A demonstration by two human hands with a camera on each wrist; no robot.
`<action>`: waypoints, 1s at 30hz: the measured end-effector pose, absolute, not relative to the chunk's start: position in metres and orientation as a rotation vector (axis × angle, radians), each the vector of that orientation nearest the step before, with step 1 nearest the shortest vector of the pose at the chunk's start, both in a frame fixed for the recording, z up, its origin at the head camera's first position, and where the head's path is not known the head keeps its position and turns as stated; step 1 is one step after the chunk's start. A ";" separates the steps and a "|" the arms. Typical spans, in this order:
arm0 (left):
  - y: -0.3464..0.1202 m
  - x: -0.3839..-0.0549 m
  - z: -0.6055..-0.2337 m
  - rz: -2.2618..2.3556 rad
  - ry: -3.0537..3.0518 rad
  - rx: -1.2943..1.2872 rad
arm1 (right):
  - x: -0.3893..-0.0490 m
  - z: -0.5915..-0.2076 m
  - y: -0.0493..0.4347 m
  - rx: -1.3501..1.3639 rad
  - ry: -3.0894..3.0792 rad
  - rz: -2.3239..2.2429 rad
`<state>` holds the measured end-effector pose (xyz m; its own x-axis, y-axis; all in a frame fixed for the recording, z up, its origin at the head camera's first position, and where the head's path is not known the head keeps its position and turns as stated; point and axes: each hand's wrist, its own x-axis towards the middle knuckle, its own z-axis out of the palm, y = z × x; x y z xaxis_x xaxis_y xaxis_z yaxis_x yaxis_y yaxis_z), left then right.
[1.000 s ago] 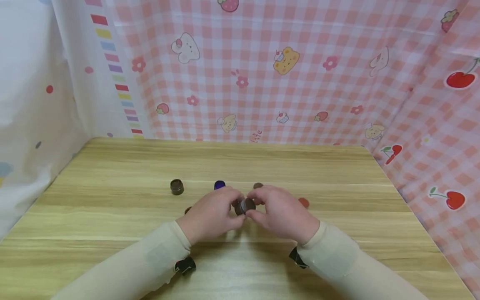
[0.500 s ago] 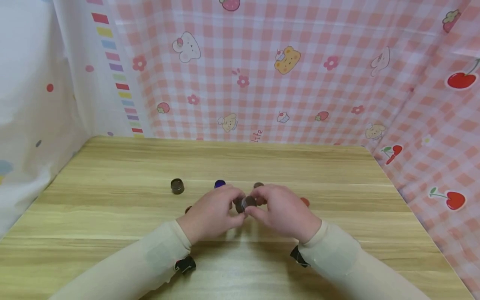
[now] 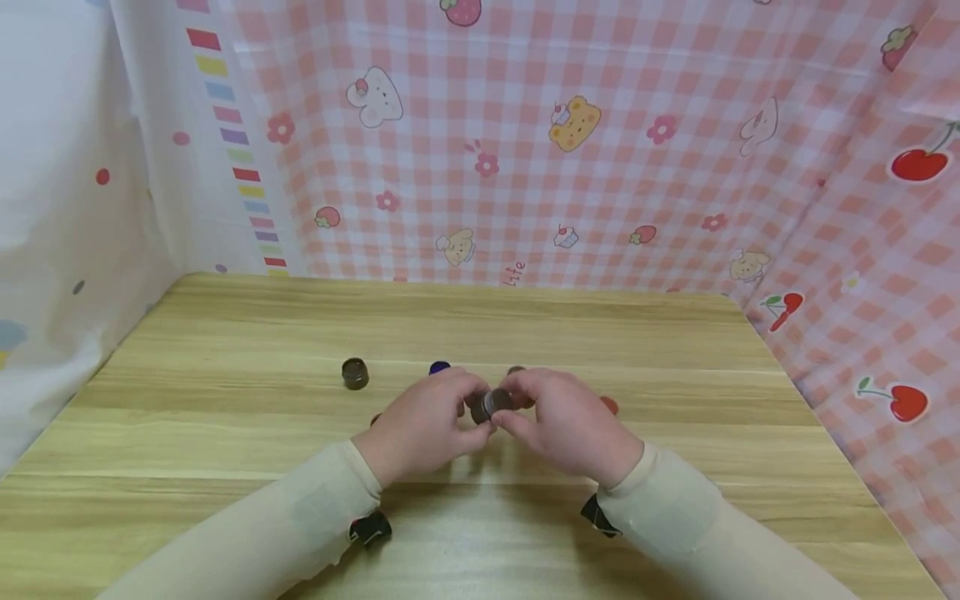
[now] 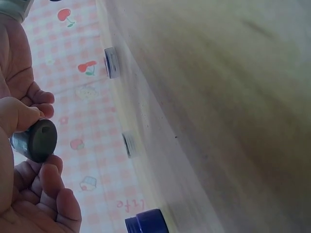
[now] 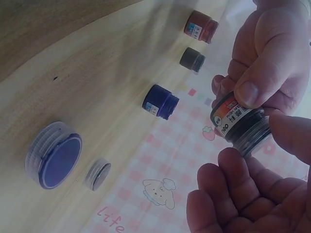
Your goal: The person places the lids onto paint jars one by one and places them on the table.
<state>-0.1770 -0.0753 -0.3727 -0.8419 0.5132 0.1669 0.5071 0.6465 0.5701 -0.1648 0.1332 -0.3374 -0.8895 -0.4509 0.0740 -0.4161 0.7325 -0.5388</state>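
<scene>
Holding the dark jar point(image 3: 491, 405) tipped sideways above the surface point(image 3: 225, 417): my left grip point(image 3: 423, 425) pinches its labelled body point(image 5: 233, 117), my right grip point(image 3: 573, 425) pinches its clear ridged end point(image 5: 253, 137), long axis running between them.

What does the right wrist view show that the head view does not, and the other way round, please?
Only the right wrist view shows the printed label on the held jar and a blue-faced lid. Only the head view shows the red disc just beyond the right hand and the cherries printed on the side cloth. Both show the left hand and right hand holding that jar, the blue jar, the separate dark jar, the wooden table and the pink checked cloth.
</scene>
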 end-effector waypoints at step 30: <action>-0.082 -0.182 -0.373 0.980 2.799 1.011 | -0.165 -0.338 0.134 -0.822 2.889 -0.807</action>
